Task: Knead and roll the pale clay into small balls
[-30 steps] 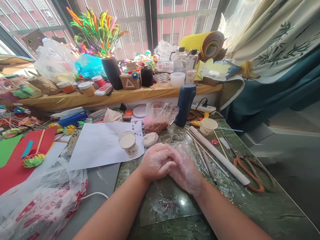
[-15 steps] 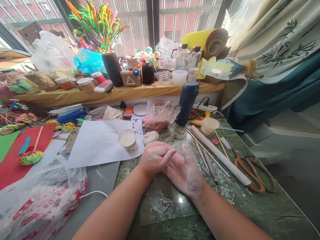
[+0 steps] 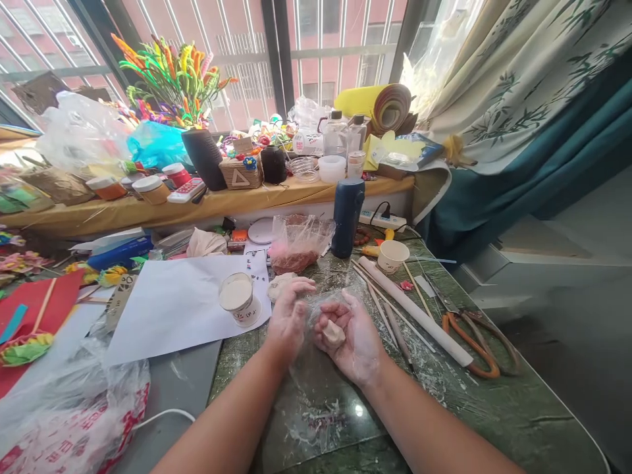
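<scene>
My right hand [image 3: 351, 332] lies palm up over the green table, its floury fingers curled around a small pale dough lump [image 3: 334, 333]. Just to its left my left hand [image 3: 289, 313] is floury too, fingers stretched forward and holding nothing. Its fingertips reach toward a bigger dough ball [image 3: 277, 285] at the edge of a white paper sheet [image 3: 172, 306]. A paper cup of white powder [image 3: 237, 298] stands on that sheet, left of my left hand. A piece of clear plastic film [image 3: 320, 395] lies on the table under my wrists.
A plastic bag of pink and brown stuff [image 3: 299, 242], a dark blue bottle [image 3: 347, 216] and an empty paper cup [image 3: 392, 255] stand behind my hands. A white rolling stick [image 3: 415, 309], thin sticks and orange-handled scissors [image 3: 474, 342] lie to the right. Craft clutter fills the yellow sill [image 3: 212, 201].
My hands were pressed together, rubbing. They have parted: the left hand moved off to the left and opened, and the right palm now shows the small dough lump. The camera shifted slightly.
</scene>
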Demonstrator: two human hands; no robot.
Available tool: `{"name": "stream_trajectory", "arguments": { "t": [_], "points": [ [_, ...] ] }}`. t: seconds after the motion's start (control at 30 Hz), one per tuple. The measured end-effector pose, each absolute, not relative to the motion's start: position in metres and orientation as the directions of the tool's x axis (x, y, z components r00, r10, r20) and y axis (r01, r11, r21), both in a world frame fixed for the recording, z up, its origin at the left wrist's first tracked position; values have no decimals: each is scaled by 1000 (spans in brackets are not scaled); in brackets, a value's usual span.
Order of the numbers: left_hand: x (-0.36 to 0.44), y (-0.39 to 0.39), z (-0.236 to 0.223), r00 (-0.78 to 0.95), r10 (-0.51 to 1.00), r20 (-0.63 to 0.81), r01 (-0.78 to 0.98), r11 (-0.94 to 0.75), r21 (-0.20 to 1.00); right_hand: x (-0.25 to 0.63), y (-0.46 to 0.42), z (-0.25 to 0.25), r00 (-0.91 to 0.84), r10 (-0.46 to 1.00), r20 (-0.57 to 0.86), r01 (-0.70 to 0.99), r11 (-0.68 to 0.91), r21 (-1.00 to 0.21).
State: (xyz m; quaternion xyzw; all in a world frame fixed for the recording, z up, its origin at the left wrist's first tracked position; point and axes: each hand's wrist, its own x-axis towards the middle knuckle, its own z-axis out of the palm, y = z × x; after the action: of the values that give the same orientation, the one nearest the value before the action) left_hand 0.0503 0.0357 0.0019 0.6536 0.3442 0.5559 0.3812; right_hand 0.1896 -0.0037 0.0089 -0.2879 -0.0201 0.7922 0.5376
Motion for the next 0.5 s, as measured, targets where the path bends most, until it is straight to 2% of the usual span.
{"name": "stream_trajectory", "arguments": {
  "t": [0.07, 0.1, 0.17, 0.23, 0.3, 0.4, 0.5],
  "points": [
    [52, 39, 5, 94, 961, 262, -259, -230, 938, 190, -6, 15, -264, 890, -373, -854, -395, -338],
    [53, 40, 8, 119, 983, 143, -408, -83, 909, 190, -7, 17, -268, 903, -337, -859, -382, -340],
    [52, 42, 13, 240, 970, -38, -617, 182, 766, 190, -8, 21, -280, 918, -282, -859, -371, -354],
    [50, 42, 17, 350, 929, -119, -698, 344, 628, 192, -9, 22, -285, 926, -246, -856, -362, -370],
    [48, 43, 18, 393, 908, -146, -733, 405, 546, 195, -8, 21, -272, 940, -205, -868, -331, -370],
    [47, 44, 16, 406, 900, -159, -758, 429, 491, 198, -8, 20, -257, 953, -162, -878, -301, -374],
    [46, 44, 14, 422, 893, -155, -769, 444, 461, 198, -8, 22, -249, 949, -192, -818, -313, -482]
  ]
}}
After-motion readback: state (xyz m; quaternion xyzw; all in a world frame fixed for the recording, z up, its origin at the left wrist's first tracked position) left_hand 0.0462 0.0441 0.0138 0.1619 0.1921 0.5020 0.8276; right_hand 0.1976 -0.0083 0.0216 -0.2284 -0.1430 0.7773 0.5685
